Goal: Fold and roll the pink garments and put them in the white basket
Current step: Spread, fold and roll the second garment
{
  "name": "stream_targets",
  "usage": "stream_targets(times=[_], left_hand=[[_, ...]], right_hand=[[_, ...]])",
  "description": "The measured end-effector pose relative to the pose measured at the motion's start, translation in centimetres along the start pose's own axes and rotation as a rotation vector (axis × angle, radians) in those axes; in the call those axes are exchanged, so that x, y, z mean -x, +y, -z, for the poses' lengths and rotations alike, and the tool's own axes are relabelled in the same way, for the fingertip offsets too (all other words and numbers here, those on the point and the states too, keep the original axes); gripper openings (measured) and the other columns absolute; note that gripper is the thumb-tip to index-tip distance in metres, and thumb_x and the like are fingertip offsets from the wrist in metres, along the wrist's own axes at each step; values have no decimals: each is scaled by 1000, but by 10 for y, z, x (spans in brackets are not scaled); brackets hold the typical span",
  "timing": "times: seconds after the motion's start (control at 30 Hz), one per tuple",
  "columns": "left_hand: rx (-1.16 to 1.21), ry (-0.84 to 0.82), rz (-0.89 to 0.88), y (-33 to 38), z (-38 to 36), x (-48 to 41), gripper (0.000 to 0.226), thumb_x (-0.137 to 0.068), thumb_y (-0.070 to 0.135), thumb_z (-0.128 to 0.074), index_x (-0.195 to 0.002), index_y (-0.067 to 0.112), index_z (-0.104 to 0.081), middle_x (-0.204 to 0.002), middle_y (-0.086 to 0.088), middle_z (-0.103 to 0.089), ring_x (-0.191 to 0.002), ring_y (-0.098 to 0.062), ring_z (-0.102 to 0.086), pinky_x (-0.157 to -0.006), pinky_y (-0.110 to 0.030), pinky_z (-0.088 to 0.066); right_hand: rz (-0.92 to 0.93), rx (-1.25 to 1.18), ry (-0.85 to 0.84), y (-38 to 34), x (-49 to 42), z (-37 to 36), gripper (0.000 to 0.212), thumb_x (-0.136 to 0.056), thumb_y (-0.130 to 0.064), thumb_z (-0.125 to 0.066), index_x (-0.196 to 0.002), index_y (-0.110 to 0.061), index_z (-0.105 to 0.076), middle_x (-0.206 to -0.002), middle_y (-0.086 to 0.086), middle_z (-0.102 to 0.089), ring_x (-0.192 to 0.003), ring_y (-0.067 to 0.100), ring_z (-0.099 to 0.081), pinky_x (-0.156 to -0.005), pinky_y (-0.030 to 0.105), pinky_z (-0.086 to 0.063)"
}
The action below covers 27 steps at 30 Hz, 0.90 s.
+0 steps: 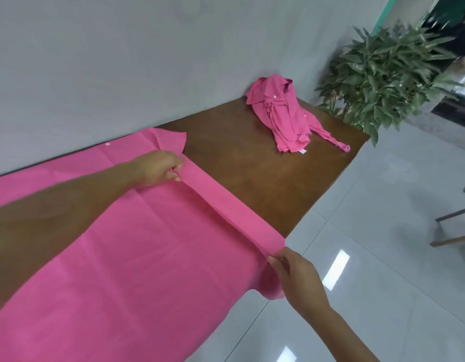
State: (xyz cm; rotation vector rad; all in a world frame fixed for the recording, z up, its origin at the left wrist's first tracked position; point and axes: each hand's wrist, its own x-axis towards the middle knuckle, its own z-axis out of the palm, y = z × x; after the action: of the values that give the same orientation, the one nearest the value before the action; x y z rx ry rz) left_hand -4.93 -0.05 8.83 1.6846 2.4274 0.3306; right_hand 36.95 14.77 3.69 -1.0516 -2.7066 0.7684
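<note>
Right hand [298,275] pinched near end of folded strip [226,202] on flat pink garment [148,257], spread over worktop [239,158]; left hand [158,167] pinched far end. Beyond, crumpled pink garment [281,118] by wall [148,61]; its white label [303,152] too small to read.

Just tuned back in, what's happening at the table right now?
A person is folding a pink garment spread on the wooden table. The left hand and right hand each pinch one end of a narrow folded band along its edge. A second pink garment lies crumpled near the wall.
</note>
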Motion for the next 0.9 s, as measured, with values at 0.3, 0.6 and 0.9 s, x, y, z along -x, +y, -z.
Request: stream_targets(times=[0.3,0.6,0.9], left_hand=[[-13,15,76,-2,14,60,28,-93,18,-71,-77,5,-53,-80,-8,-54,-66,-16,-42,-61,-29,-35],[-84,20,228,25,28,145,23,-94,22,-71,-83,4,-59,-86,-8,-57,-70,-18,-46,-59,-25,-33],[-175,37,307,58,46,257,17,-92,16,-72,-82,10,-59,-85,-8,-58,-77,-27,-53,-68,-35,-41]], right_hand=[[82,-54,-53,-20,37,-13,29,-101,-45,-53,-78,-27,-54,-68,-6,-63,-64,14,-62,-61,33,-53],[194,-165,-95,-28,101,-22,29,-100,-44,-53,-78,-26,-52,-69,-5,-60,-68,16,-59,-64,39,-51],[302,-300,-167,-47,178,-37,31,-101,-37,-56,-72,-30,-47,-61,-10,-49,-56,9,-41,-54,27,-37]])
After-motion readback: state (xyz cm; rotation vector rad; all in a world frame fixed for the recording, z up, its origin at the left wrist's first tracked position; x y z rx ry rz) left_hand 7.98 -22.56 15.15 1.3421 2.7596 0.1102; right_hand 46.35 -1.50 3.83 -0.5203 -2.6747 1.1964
